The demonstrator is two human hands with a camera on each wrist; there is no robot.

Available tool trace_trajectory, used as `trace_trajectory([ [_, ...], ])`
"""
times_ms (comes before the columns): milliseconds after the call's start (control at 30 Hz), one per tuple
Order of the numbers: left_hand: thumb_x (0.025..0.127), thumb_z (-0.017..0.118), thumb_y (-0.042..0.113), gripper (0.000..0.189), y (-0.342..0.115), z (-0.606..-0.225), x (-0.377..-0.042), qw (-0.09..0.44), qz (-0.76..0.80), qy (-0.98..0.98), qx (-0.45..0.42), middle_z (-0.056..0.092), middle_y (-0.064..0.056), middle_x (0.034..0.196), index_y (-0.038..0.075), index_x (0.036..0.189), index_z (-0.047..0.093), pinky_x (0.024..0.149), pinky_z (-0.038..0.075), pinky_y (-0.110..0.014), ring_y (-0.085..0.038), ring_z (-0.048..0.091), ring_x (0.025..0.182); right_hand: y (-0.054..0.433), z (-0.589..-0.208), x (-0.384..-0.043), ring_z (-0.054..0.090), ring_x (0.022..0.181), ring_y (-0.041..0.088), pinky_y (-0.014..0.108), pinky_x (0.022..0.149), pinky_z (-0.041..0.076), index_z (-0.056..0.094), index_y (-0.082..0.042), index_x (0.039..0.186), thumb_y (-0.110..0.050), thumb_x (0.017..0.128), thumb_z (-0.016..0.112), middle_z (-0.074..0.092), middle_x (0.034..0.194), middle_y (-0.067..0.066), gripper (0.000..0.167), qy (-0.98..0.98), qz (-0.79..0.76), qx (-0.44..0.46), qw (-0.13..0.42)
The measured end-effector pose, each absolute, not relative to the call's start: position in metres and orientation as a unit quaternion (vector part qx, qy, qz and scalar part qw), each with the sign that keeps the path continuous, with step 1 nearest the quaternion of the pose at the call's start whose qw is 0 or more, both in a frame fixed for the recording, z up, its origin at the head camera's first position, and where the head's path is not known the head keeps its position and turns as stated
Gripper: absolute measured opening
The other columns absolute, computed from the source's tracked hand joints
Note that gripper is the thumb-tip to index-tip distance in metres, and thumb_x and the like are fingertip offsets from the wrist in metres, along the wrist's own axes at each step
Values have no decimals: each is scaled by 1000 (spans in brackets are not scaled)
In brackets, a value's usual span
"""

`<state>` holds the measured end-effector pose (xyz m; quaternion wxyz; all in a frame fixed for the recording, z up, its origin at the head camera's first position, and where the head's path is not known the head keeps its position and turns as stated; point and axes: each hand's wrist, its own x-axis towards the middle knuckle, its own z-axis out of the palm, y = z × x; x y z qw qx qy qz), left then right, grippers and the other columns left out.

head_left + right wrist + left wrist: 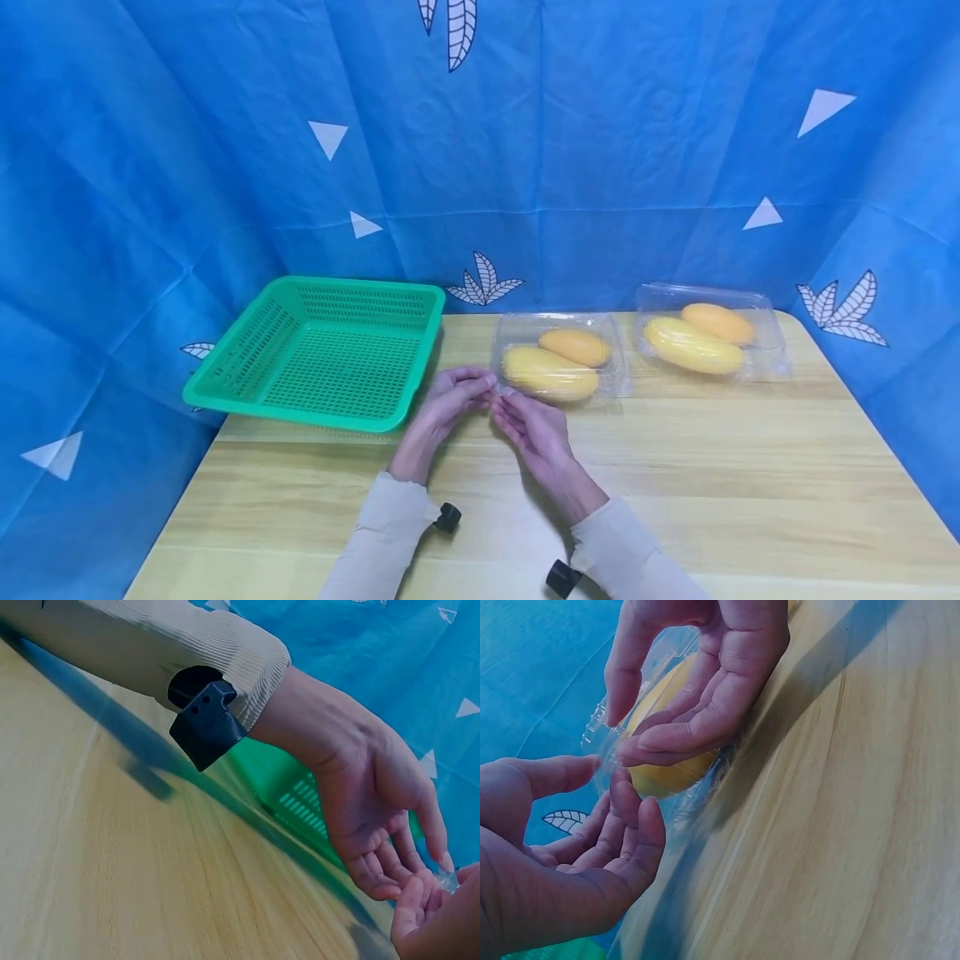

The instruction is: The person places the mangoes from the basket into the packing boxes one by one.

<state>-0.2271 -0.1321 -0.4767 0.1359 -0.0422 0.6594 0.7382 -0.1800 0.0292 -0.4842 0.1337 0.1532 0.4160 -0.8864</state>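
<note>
A clear plastic clamshell box [517,331] with two mangoes, a yellow one [550,375] in front and an orange-yellow one [576,346] behind, sits at the back middle of the table. My left hand [450,404] and right hand [540,429] meet at its front left corner. In the left wrist view, thumb and fingers of the left hand [577,862] pinch the thin plastic edge. Just above, the right hand [705,682] pinches the same edge, partly covering a mango [664,776]. Only part of the right hand [439,919] shows in the right wrist view.
Left of the hands stands a green perforated basket [337,367]. Another clear box [768,321] with two mangoes [693,346] is at the back right. A blue patterned curtain [540,150] hangs behind the wooden table [750,483].
</note>
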Motion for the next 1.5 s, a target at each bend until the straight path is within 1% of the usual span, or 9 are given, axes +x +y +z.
trace_trajectory([
  [133,95,68,0,25,-132,-476,-225,126,738,661,-47,71,-12,91,-13,115,64,78,59,-31,-18,68,80,27,-484,-180,74,92,23,34,91,59,69,8,114,-5,95,70,75,99,16,22,413,-888,153,133],
  [300,93,69,-2,23,-132,-476,-223,112,752,647,-58,70,-9,86,-14,112,65,71,56,-26,-15,64,73,25,-483,-180,74,89,22,33,89,59,70,7,111,-4,95,70,76,96,15,19,415,-888,150,130],
  [467,92,70,-2,22,-132,-477,-222,108,763,633,-75,69,-8,87,-13,110,65,68,55,-24,-15,62,74,22,-484,-179,74,88,21,32,87,60,70,6,110,-5,94,71,76,96,14,19,415,-887,154,132],
  [633,91,71,-2,23,-134,-477,-220,104,762,633,-94,68,-10,90,-11,112,65,71,54,-24,-16,62,77,20,-484,-177,74,90,21,32,89,59,67,9,116,-6,94,72,75,100,15,26,427,-882,148,131],
  [733,90,71,-2,24,-134,-476,-221,101,758,638,-96,69,-10,91,-11,112,65,73,54,-25,-16,62,77,19,-483,-179,74,90,21,32,89,59,67,9,116,-6,94,72,75,100,15,27,428,-882,147,129],
  [1133,91,71,-3,21,-131,-477,-221,89,761,636,-97,70,-10,92,-10,110,65,74,55,-26,-16,64,78,21,-482,-181,74,88,21,33,88,59,69,8,112,-5,94,72,75,97,15,22,422,-885,142,132],
  [1333,94,70,2,24,-127,-478,-222,91,745,657,-70,71,-10,95,-9,113,63,77,56,-27,-16,65,82,29,-485,-182,73,98,26,38,97,56,67,9,117,-6,96,70,74,107,20,26,413,-888,134,151],
  [1433,96,70,7,28,-126,-476,-221,92,717,688,-59,70,-12,100,-9,118,63,83,57,-33,-20,65,87,35,-485,-181,72,105,29,39,100,54,64,10,123,-6,96,70,72,113,22,33,416,-885,129,162],
  [1500,98,68,12,32,-126,-473,-219,87,687,720,-49,70,-15,104,-7,122,63,88,57,-40,-27,66,93,39,-486,-179,70,109,30,40,102,52,60,11,128,-7,97,69,71,117,24,37,423,-882,123,171],
])
